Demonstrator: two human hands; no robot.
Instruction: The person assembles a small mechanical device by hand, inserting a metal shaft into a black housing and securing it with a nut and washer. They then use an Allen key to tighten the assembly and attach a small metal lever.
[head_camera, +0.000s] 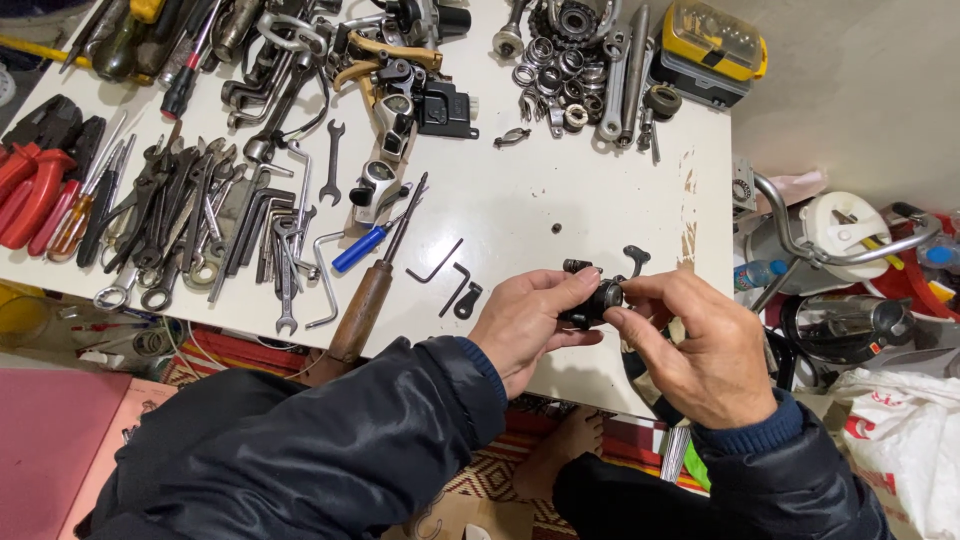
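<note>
My left hand (528, 322) grips a small black metal mechanical part (590, 300) over the near edge of the white table (560, 190). My right hand (700, 345) pinches the right end of the same part with thumb and forefinger. A short black lever (634, 258) sticks up from the part behind my right fingers. Both arms wear dark padded sleeves.
Two black hex keys (437, 262) and a wooden-handled tool (362, 308) lie left of my hands. Several wrenches (200, 225) and red-handled pliers (30, 190) fill the table's left. Bearings and rings (565, 60) and a yellow case (712, 40) sit far right. A bicycle handlebar (830, 245) stands beyond the right edge.
</note>
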